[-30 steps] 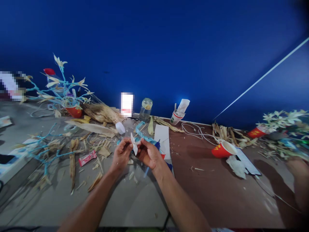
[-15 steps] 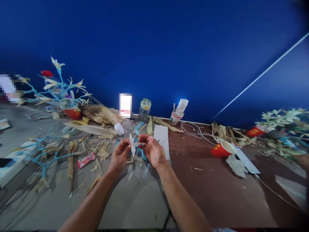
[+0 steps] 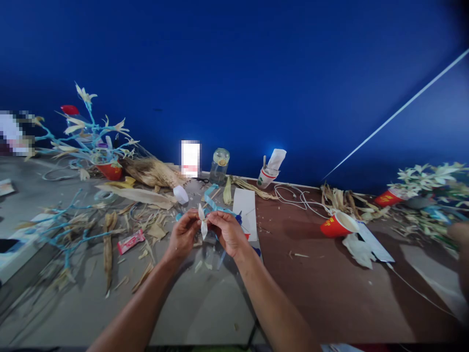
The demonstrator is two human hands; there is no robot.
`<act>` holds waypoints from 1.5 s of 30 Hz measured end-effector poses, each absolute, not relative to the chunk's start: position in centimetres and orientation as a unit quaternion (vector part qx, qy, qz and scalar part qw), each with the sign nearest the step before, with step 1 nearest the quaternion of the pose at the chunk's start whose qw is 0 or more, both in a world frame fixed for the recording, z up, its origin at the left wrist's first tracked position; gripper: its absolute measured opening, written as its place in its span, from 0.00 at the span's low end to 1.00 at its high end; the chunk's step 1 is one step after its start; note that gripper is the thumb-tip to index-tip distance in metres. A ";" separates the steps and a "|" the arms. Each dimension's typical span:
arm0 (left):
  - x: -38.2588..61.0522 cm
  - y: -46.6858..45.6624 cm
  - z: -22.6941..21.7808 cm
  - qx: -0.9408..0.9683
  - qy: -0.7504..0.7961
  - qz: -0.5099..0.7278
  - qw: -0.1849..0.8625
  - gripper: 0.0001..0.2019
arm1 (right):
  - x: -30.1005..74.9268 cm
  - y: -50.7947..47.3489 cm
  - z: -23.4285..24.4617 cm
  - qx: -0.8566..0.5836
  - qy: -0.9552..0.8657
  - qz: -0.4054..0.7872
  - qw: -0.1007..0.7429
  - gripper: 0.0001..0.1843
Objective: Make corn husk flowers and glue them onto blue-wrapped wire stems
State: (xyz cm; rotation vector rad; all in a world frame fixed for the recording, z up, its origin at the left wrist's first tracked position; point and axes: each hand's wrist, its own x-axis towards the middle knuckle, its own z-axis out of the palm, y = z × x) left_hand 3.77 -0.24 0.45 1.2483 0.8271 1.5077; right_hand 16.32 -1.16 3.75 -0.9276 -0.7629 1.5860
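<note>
Between my two hands is a small pale flower (image 3: 202, 224) with pointed petals that look like dried corn husk. My left hand (image 3: 183, 232) pinches it from the left, fingertips at its middle. From the other side my right hand (image 3: 227, 231) closes thumb and fingers on it; the exact spot is hidden by the fingers. Blue tape or ribbon (image 3: 210, 193) lies just beyond the hands. A white sheet (image 3: 243, 203) is past my right hand, with a dark blue and red object partly behind that hand.
At left, a blue-stemmed flower branch stands in a red cup (image 3: 110, 171), with another branch (image 3: 68, 239) lying nearer. Husk scraps and a pink wrapper (image 3: 131, 242) surround it. A jar (image 3: 220, 166) stands behind. Right are a red cup (image 3: 339, 224), phone (image 3: 377, 243) and another person's hand (image 3: 459, 234).
My right hand's fingers have drawn in closer around the flower, which has turned slightly. Blue and red parts now show beside my right hand. The other person's hand at right has moved.
</note>
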 end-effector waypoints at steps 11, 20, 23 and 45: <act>3.1 0.0 0.5 0.637 0.339 0.585 0.371 0.04 | 17.0 -1.4 4.0 -0.463 -0.500 0.478 0.554 0.11; 3.5 -0.2 0.4 0.591 0.348 0.606 0.403 0.02 | 17.2 -1.2 3.7 -0.480 -0.460 0.501 0.554 0.22; 3.7 -0.3 0.7 0.573 0.357 0.613 0.410 0.02 | 17.2 -1.3 3.9 -0.469 -0.420 0.541 0.557 0.24; 3.7 -0.1 0.0 0.556 0.385 0.603 0.422 0.02 | 17.4 -0.6 2.7 -0.430 -0.321 0.633 0.558 0.25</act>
